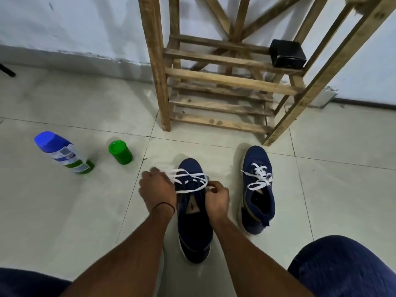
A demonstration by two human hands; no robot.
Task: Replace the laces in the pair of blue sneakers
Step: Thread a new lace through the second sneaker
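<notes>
1. The near sneaker (194,232) stands on the tiled floor (64,211) between the 2 forearms, toe pointing away from the person.
2. Its white lace (188,179) is drawn loosely across the upper eyelets, with strands running out to both sides.
3. The left hand (157,189) is curled at the sneaker's left edge, and lace strands are gripped in it. A dark band (164,204) is worn on that wrist.
4. The right hand (217,199) is clenched at the sneaker's right edge, with the lace pinched between thumb and fingers.
5. The 2nd sneaker (258,202) stands to the right, apart from the 1st by a strip of bare floor. It is already laced (259,176) in white.
6. A wooden rack (214,82) stands against the wall; 1 front leg meets the floor near the 2nd sneaker's toe. A black box (287,53) rests on a rack slat.
7. Open floor lies to the left of the left hand. Farther left stand a green cap (120,152) and a spray can (64,153), well apart from the sneaker.
8. The person's right knee (342,269) is near the 2nd sneaker's heel.
9. A label is carried on the can; its writing cannot be read. A small mark on the near sneaker's insole is also illegible.
</notes>
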